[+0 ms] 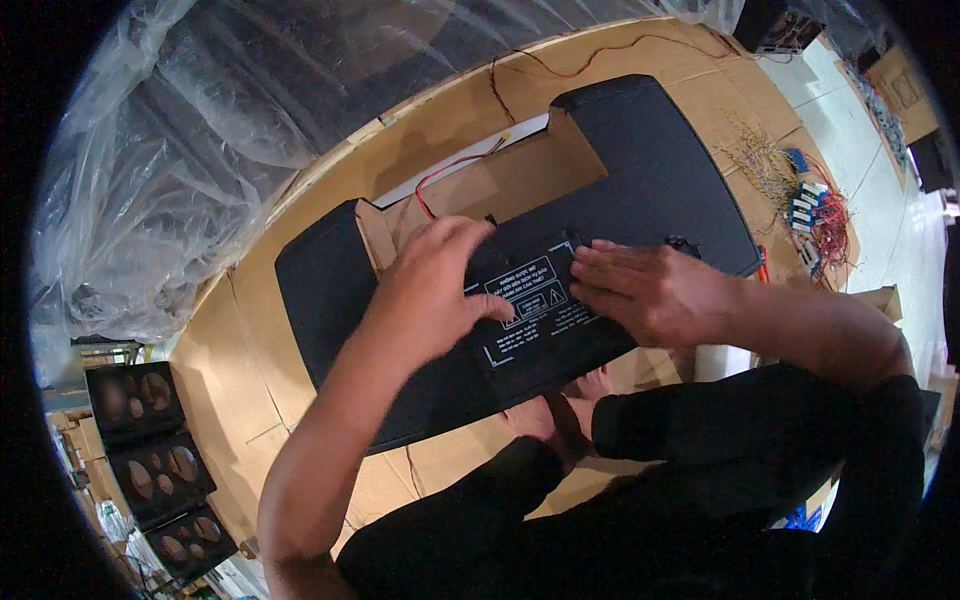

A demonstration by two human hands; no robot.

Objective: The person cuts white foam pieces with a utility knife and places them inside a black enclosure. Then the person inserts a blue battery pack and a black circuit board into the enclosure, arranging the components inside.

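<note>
A large black U-shaped panel (650, 170) lies flat on cardboard sheets (230, 340). Near its front edge sits a label with white print and a warning triangle (530, 300). My left hand (435, 285) lies on the panel at the label's left side, fingers bent, thumb on the label. My right hand (650, 290) presses flat on the label's right side, fingers together and pointing left. Neither hand holds a loose object. A red wire (450, 170) runs from a white strip (470, 155) into the panel's notch.
Clear plastic sheeting (200, 120) covers the area at back left. Several black panels with round holes (150, 450) are stacked at lower left. A bundle of wires with blue and white connectors (810, 210) lies at right. My bare feet (560, 405) show below the panel.
</note>
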